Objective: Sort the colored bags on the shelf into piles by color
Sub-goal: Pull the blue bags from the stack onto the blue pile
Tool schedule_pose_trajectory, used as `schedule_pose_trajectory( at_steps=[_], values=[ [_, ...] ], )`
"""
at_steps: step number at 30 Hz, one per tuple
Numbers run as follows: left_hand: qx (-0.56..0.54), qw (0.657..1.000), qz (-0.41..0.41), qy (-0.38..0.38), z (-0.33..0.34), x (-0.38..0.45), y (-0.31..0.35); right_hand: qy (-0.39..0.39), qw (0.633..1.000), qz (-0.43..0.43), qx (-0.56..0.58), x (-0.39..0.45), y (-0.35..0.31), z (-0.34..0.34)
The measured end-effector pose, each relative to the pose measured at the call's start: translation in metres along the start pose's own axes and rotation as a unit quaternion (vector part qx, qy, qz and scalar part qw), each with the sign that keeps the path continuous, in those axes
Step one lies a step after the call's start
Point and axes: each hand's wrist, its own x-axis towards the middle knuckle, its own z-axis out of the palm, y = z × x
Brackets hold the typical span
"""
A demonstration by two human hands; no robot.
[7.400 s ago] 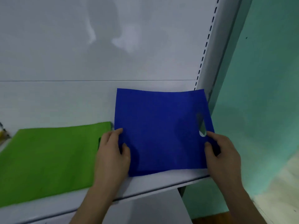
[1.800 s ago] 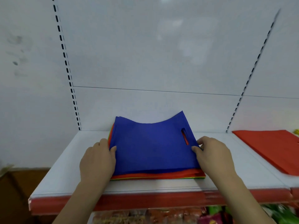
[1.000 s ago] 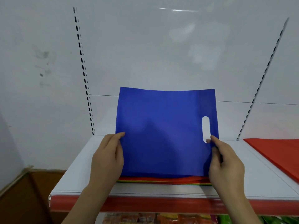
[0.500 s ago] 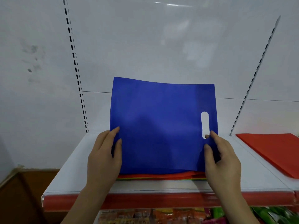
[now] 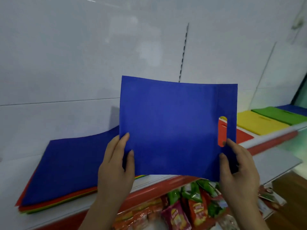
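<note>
I hold a blue bag [image 5: 174, 123] with a slot handle upright in front of me, clear of the shelf. My left hand [image 5: 116, 165] pinches its lower left edge and my right hand [image 5: 237, 170] pinches its lower right corner below the slot. At the left on the white shelf [image 5: 10, 176] lies the mixed stack [image 5: 66, 165], topped by another blue bag, with red, orange and green edges showing beneath. Further right lie a red pile [image 5: 244, 136], a yellow pile [image 5: 259, 123], a green pile [image 5: 282, 116] and a blue pile [image 5: 295, 109].
The shelf has a red front strip [image 5: 166, 185] and a white back panel with a slotted upright [image 5: 183, 52]. Snack packets [image 5: 187, 206] fill the shelf below. A teal wall [image 5: 302, 95] bounds the far right.
The view has swung right; the held blue bag has moved right off the mixed stack, which now sits to its left. The yellow, green and blue piles have come into sight.
</note>
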Motion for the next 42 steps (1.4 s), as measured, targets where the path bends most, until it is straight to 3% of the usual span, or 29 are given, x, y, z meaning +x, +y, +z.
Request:
schedule_pose_trajectory(
  at_steps=[13,18,42],
  values=[
    [-0.138,0.983,0.09,-0.075,0.207,-0.038,0.181,0.111,0.986,0.067,-0.106,0.057,0.153,-0.206],
    [-0.181,0.967,0.113,-0.138,0.281,-0.056,0.241,0.153,0.972,0.097,-0.151,0.068,0.212,-0.264],
    [-0.325,0.888,0.145,-0.292,0.67,-0.051,0.448,0.238,0.909,0.189,-0.284,0.224,0.475,-0.389]
  ],
)
